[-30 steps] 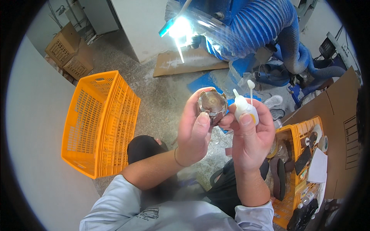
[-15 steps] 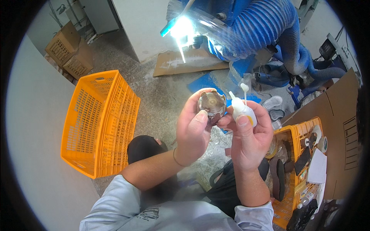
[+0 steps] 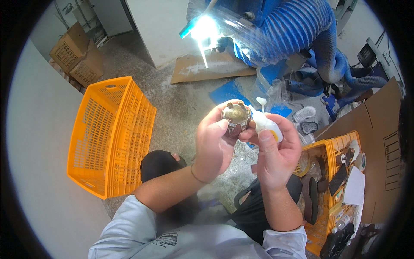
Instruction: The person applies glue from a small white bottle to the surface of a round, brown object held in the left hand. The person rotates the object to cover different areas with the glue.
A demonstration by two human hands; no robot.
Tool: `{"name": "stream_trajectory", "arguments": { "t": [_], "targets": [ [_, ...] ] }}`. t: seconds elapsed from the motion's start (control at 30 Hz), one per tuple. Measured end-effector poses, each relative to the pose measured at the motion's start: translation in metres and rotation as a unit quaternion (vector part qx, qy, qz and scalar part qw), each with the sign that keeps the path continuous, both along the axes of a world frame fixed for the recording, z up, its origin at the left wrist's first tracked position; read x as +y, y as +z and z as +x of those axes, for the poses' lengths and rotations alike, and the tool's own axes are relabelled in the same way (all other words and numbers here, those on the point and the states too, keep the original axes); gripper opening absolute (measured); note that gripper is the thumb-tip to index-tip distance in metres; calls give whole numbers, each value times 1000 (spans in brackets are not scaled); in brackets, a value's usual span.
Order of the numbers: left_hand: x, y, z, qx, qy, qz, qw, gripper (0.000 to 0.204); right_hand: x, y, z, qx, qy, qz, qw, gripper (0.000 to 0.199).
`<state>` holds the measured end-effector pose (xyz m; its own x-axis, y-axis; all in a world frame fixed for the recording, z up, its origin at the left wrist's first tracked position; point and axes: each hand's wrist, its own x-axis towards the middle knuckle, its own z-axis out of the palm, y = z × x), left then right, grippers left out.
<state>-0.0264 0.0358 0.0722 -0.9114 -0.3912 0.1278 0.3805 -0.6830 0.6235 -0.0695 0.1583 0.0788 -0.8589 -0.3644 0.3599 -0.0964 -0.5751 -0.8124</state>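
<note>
White bottle has shifted left, nozzle nearer the round piece.

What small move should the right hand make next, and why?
Perhaps ease the nozzle of the tilted white plastic squeeze bottle slightly over the round brown-silver piece with the notched rim: the right hand points it there, close by, and the left hand holds the piece beside it.
</note>
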Motion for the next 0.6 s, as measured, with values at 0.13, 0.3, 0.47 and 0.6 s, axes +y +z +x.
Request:
{"name": "stream_trajectory", "arguments": {
  "t": [0.13, 0.3, 0.47, 0.6],
  "targets": [
    [-5, -4, -1, 0, -23, 23, 999, 53, 0, -4, -2, 12, 0, 16, 1000, 29],
    [-10, -9, 0, -12, -43, 9, 999, 59, -1, -8, -2, 9, -26, 58, 998, 28],
    [-11, -11, 1, -15, -59, 26, 998, 56, 0, -10, -2, -2, -13, 43, 999, 30],
    [-12, -12, 3, -18, -64, 40, 997, 49, 2, -12, 0, -10, -8, 56, 998, 31]
  ]
}}
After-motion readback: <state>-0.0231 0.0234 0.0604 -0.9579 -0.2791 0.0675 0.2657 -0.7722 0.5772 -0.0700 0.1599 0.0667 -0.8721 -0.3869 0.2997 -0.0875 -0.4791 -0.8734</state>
